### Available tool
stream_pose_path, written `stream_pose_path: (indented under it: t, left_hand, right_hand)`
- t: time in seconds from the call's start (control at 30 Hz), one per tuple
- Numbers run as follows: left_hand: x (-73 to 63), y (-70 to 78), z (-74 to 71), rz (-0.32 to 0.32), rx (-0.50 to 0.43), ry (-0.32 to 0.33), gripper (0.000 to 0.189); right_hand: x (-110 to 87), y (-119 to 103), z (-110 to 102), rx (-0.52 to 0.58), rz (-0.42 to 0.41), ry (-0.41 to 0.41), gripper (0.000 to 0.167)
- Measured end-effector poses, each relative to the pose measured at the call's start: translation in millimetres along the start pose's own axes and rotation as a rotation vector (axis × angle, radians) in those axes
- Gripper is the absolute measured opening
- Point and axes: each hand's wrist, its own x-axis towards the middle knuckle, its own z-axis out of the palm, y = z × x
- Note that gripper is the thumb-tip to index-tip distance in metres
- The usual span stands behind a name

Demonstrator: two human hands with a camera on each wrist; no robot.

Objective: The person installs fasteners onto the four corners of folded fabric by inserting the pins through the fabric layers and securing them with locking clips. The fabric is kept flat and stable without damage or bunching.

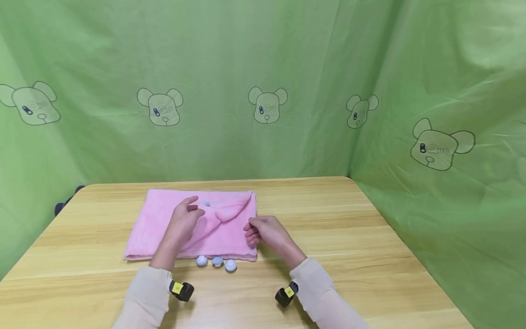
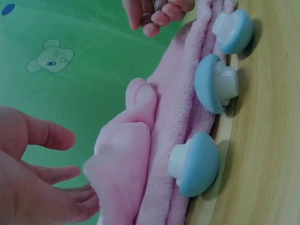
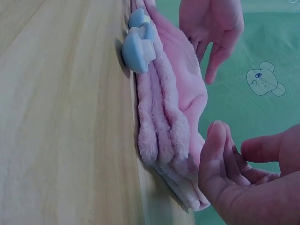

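A folded pink plush blanket [image 1: 156,219] lies on the table, its top layer rumpled and turned in a diagonal ridge toward the right. Above its middle hovers my left hand [image 1: 185,221], fingers apart and holding nothing. By the blanket's right edge is my right hand [image 1: 267,233], its fingers loosely bent with nothing seen between them. Three mushroom-shaped pieces with blue caps and white stems, one of them [image 2: 200,164] nearest in the left wrist view, sit along the blanket's front edge. A small blue piece [image 1: 207,204] rests on top of the blanket; its full shape is unclear.
The wooden table [image 1: 328,256] extends on both sides of the blanket. Green curtains [image 1: 213,146] with bear-head drawings hang behind and to the sides. A dark object [image 1: 60,209] shows beyond the table's left edge.
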Motion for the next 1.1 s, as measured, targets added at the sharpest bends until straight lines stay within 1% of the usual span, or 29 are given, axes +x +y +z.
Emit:
stream_pose_path:
  t: [0.07,0.3,0.37,0.43,0.57,0.67,0.77,0.83,0.9,1.1]
  left_hand:
    - [-1.6,2.2,2.3,0.025,0.038,0.01,0.066]
    - [-9.6,11.1,13.9,0.119,0.229,0.077,0.063]
    - [-12.6,14.4,20.5,0.152,0.263,0.077,0.061]
    - [-15.7,17.2,29.4,0.199,0.302,0.069,0.058]
    - [-23.2,19.2,50.6,0.256,0.365,-0.001,0.054]
    - [-29.1,18.5,63.4,0.264,0.433,-0.073,0.052]
    - [-33.9,17.4,70.8,0.287,0.511,-0.142,0.047]
    - [-35.5,15.7,73.1,0.304,0.556,-0.184,0.047]
    - [-36.6,13.3,74.7,0.302,0.602,-0.21,0.051]
    - [-38.2,8.6,76.4,0.24,0.674,-0.261,0.064]
  right_hand:
    - [-0.2,-0.5,-0.3,-0.004,0.004,0.004,0.035]
    - [-1.5,-1.5,0.5,-0.015,0.001,0.01,0.034]
    - [-2.1,-2.0,0.8,-0.019,-0.005,0.011,0.034]
    - [-2.5,-2.4,0.8,-0.021,-0.01,0.013,0.034]
    - [-1.7,-2.3,-0.4,-0.021,-0.013,0.02,0.034]
    - [-0.9,-1.7,-1.5,-0.015,-0.013,0.027,0.034]
    - [-0.2,-1.8,-2.0,-0.007,-0.009,0.024,0.033]
    - [-0.4,-2.1,-2.1,-0.005,-0.007,0.021,0.032]
    - [-0.7,-2.3,-2.3,-0.008,-0.005,0.017,0.032]
    - [-2.0,-3.3,-1.8,-0.012,-0.008,0.011,0.034]
